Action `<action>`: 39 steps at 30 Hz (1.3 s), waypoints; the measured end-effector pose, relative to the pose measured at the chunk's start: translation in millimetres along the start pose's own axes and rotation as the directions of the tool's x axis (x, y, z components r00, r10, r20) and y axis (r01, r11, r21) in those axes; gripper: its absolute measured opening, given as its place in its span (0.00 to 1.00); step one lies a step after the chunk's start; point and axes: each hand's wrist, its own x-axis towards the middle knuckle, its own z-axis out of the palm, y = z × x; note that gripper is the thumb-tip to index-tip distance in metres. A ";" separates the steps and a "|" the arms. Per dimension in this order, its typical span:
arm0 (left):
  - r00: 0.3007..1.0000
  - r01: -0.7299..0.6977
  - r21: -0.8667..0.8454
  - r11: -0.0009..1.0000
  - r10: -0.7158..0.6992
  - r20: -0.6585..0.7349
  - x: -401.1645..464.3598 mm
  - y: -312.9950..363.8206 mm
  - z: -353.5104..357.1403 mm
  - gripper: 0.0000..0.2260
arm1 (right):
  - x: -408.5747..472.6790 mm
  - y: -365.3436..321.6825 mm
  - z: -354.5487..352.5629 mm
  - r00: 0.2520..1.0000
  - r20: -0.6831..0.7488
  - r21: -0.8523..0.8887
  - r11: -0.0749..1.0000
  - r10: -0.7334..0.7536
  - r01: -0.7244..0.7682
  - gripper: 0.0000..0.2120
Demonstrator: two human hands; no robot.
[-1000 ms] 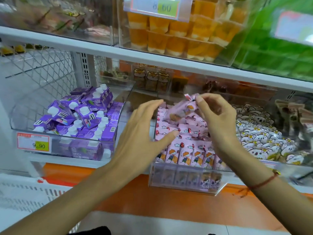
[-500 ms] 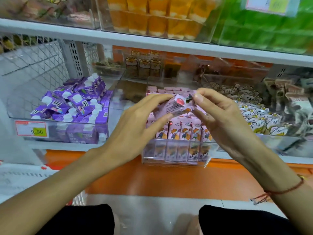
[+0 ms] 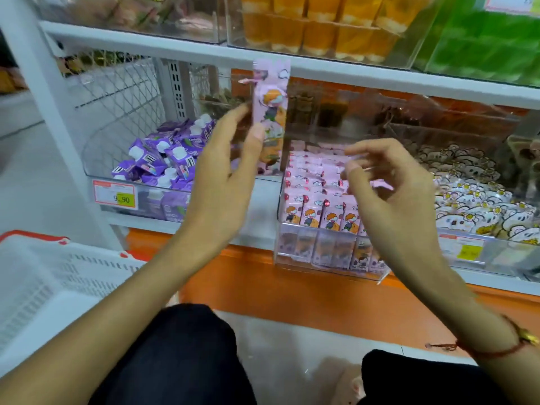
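My left hand (image 3: pixel 222 176) pinches a long pink snack packet (image 3: pixel 270 112) between thumb and fingers and holds it upright in front of the shelf edge. The packet shows a cartoon figure with orange hair. My right hand (image 3: pixel 388 188) hovers to the right with fingers loosely curled and holds nothing. It is over a clear plastic bin (image 3: pixel 321 258) filled with several rows of the same pink packets (image 3: pixel 315 185).
A clear bin of purple pouches (image 3: pixel 163 159) with a 9.90 price tag (image 3: pixel 115 195) stands at the left. White cartoon packets (image 3: pixel 473 200) fill the bin at the right. Orange cups (image 3: pixel 315 27) and green packs (image 3: pixel 482 39) sit on the upper shelf. A white basket (image 3: pixel 43 287) lies at lower left.
Both hands held the pink packet together before. Now the right hand has let go and dropped right, and the left hand has raised the packet upright.
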 end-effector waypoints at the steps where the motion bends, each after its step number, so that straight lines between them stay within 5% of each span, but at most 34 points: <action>1: 0.999 0.017 0.014 1.000 -0.016 -0.052 -6.1 -5.6 -15.2 0.14 | -1.9 -6.8 11.2 0.996 0.073 -0.006 0.999 -0.044 0.044 0.07; 4: 0.976 0.146 0.066 0.987 -0.133 -0.170 -33.7 -35.5 -61.2 0.13 | -8.0 -22.6 64.3 0.933 0.343 -0.028 0.992 -0.109 0.127 0.07; 7: 0.940 0.271 0.144 0.952 -0.229 -0.254 -68.9 -75.5 -103.4 0.10 | -22.7 -26.4 137.4 0.770 0.627 -0.095 0.969 -0.118 0.226 0.08; 10: 0.884 0.432 0.227 0.873 -0.360 -0.300 -109.0 -122.5 -143.0 0.09 | -55.4 -7.9 203.4 0.510 0.831 -0.095 0.846 -0.223 0.525 0.13; 13: 0.770 0.636 0.245 0.732 -0.581 -0.265 -150.6 -171.8 -174.6 0.09 | -96.4 22.0 249.5 0.128 0.964 0.026 0.566 -0.231 0.824 0.19; 17: 0.563 0.790 0.374 0.486 -0.817 -0.128 -193.7 -242.1 -191.4 0.12 | -133.0 56.3 272.5 -0.070 0.994 0.102 0.477 -0.085 0.873 0.21; 19: 0.430 0.857 0.352 0.376 -0.898 -0.090 -209.4 -274.5 -188.8 0.11 | -141.8 69.7 271.4 -0.087 0.992 0.120 0.477 -0.091 0.870 0.21; 21: 0.310 0.904 0.327 0.274 -0.949 -0.062 -226.2 -303.2 -183.6 0.11 | -148.6 79.6 268.0 -0.027 0.995 0.074 0.573 -0.091 0.816 0.23; 25: 0.202 0.904 0.407 0.133 -0.971 -0.131 -257.1 -342.4 -175.0 0.13 | -163.0 92.5 265.3 0.069 0.995 0.000 0.681 -0.074 0.733 0.26; 30: 0.226 0.855 0.512 0.081 -0.947 -0.229 -288.2 -351.2 -172.4 0.08 | -166.8 97.0 270.5 0.113 0.990 -0.032 0.664 -0.081 0.747 0.29; 34: 0.182 0.805 0.593 0.025 -0.961 -0.206 -272.1 -346.3 -182.2 0.14 | -160.3 94.1 270.1 0.034 0.999 0.003 0.685 -0.040 0.729 0.29; 37: 0.228 0.738 0.655 0.162 -0.974 -0.016 -222.0 -320.6 -191.7 0.16 | -147.3 74.3 258.0 0.003 1.000 -0.005 0.698 0.005 0.716 0.28; 39: 0.323 0.666 0.664 0.340 -0.934 0.154 -183.2 -283.8 -195.8 0.15 | -128.6 50.1 240.4 0.040 0.998 -0.059 0.744 0.043 0.665 0.25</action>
